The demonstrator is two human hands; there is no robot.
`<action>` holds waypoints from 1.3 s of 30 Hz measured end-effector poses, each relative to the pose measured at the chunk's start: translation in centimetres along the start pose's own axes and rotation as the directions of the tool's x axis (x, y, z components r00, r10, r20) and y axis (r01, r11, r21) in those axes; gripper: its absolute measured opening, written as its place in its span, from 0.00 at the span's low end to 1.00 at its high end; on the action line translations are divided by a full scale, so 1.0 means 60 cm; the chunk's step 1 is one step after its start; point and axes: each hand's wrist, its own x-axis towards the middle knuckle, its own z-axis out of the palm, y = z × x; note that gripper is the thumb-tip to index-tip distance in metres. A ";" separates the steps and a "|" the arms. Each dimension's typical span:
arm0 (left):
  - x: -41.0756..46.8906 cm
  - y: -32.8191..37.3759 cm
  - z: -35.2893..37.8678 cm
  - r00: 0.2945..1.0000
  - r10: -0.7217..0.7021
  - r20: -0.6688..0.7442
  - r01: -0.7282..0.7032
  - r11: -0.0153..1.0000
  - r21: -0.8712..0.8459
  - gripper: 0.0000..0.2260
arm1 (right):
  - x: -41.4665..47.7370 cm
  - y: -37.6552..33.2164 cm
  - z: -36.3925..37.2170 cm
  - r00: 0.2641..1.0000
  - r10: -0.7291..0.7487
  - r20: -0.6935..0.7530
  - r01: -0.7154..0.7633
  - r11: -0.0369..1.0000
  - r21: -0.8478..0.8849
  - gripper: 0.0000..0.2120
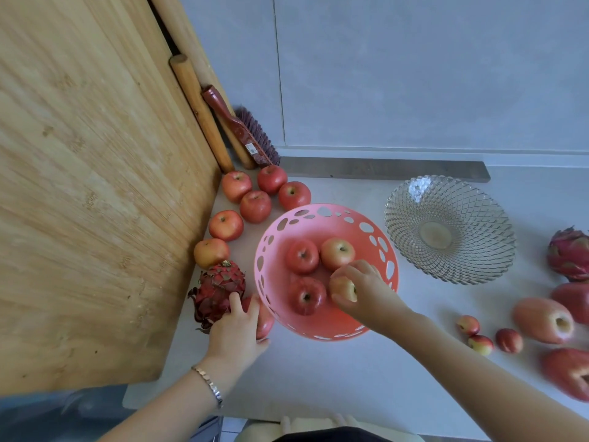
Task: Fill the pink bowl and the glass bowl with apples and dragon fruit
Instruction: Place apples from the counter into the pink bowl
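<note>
Right hand (360, 290) gripped an apple (342, 288) inside the pink bowl (318, 218); left hand (237, 330) grasped another apple (265, 319) on the counter (350, 378).

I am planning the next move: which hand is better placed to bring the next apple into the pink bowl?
Left. The left hand grips an apple beside the pink bowl; the right hand holds another apple inside it.

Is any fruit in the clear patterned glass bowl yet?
No, the clear patterned glass bowl holds nothing; only its bare centre shows.
</note>
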 end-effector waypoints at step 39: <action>0.117 0.027 -0.095 0.996 0.083 0.033 -0.065 0.927 -0.369 0.35 | 0.170 -0.024 0.010 0.939 0.049 -0.339 0.036 0.970 0.241 0.28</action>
